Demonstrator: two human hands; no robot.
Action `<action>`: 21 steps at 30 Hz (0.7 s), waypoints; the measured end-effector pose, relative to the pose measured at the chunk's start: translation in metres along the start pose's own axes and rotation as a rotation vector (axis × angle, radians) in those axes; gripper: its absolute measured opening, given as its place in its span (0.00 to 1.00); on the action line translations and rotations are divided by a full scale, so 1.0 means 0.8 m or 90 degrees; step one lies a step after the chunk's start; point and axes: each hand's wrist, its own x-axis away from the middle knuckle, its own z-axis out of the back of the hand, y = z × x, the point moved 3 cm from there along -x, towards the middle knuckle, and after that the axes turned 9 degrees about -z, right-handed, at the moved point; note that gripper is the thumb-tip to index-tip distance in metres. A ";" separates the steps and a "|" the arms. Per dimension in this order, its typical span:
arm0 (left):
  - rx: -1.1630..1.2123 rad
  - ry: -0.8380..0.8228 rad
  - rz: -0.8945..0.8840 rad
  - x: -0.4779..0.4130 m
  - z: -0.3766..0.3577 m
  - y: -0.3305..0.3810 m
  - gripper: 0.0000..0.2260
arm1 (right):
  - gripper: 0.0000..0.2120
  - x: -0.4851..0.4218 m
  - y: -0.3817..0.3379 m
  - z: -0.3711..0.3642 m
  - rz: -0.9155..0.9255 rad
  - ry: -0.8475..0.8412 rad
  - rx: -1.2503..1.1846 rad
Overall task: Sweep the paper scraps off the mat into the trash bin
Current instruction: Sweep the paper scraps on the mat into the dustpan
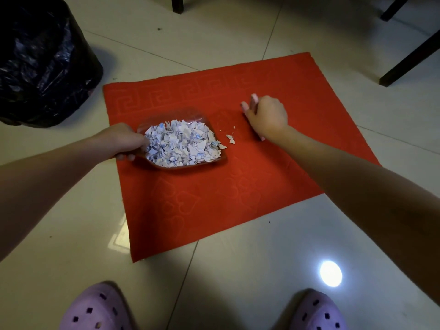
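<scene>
A red mat [238, 186] lies on the tiled floor. On its left part rests a clear plastic scoop [190, 120] heaped with white paper scraps [181, 145]. My left hand [123, 142] grips the scoop's handle end. A few loose scraps [230, 138] lie on the mat just right of the scoop's mouth. My right hand [266, 115] rests edge-down on the mat to the right of those scraps, fingers together and slightly curled, holding nothing. The trash bin [45, 65], lined with a black bag, stands on the floor beyond the mat's left corner.
Dark chair or table legs [409, 60] stand at the top right and another leg [177, 4] at the top centre. My feet in purple slippers [95, 308] are at the bottom. A bright light reflection [331, 273] shines on the tiles.
</scene>
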 end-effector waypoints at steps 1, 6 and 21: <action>-0.004 -0.003 0.000 0.001 -0.001 0.001 0.06 | 0.21 0.005 -0.006 -0.005 0.017 -0.019 0.007; -0.010 -0.006 0.003 0.004 0.000 0.004 0.08 | 0.19 0.017 -0.020 -0.009 0.070 -0.066 -0.072; 0.000 -0.007 0.007 0.008 -0.005 0.010 0.07 | 0.19 0.031 -0.025 -0.023 0.072 -0.100 -0.036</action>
